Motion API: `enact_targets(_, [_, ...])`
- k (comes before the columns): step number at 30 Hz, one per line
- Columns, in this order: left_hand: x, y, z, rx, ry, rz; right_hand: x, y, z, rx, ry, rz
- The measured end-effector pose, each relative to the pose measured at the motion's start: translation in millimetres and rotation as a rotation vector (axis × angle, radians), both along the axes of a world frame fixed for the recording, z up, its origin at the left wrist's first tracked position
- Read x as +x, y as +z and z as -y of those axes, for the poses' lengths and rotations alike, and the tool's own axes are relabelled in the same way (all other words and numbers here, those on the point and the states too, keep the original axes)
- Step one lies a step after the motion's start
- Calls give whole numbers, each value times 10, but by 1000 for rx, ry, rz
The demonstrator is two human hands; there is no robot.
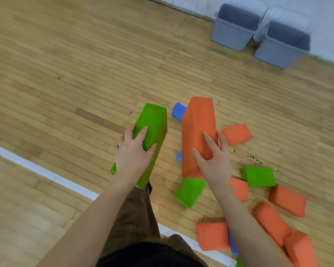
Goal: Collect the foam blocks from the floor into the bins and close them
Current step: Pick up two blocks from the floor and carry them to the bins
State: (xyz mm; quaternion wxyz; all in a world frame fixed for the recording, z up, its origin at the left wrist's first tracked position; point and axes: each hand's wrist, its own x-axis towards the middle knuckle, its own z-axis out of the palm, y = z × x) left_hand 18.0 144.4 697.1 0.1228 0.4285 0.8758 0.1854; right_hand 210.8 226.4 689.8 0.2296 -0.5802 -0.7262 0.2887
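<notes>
Nearest, loose orange blocks [278,218] and small green blocks [189,191] lie scattered on the floor [66,74] at the right. Above them, the left hand [132,153] grips a long green block [152,135], and the right hand [213,158] grips a long orange block [198,132]; a blue block [178,111] lies behind. This looks like the collecting step. Next, both blocks need carrying to the two open grey bins [237,33] by the far wall. No writing is legible.
</notes>
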Motion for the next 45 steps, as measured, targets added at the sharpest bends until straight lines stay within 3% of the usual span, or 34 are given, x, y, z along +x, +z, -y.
enact_targets(5, [-851, -249, -885, -11, 49, 53, -885, -260, -860, -43, 6, 16])
enact_targets(12, [-1994, -64, -2640, 14, -91, 43, -1968, -221, -2289, -94, -192, 31])
enact_targets(21, [-2568, 81, -4843, 37, -353, 106, -2438, -175, -3688, -140, -434, 42])
enact_targets(27, [-2936, 61, -6326, 69, -502, 74, -2757, -245, -5064, -145, -543, 57])
enact_targets(38, [-4455, 296, -8502, 82, -202, 14, -4353, 242, -8205, -58, -233, -37])
enact_targets(45, [-5455, 2, -10133, 97, -135, 11, -5352, 75, -9959, -52, -96, -1])
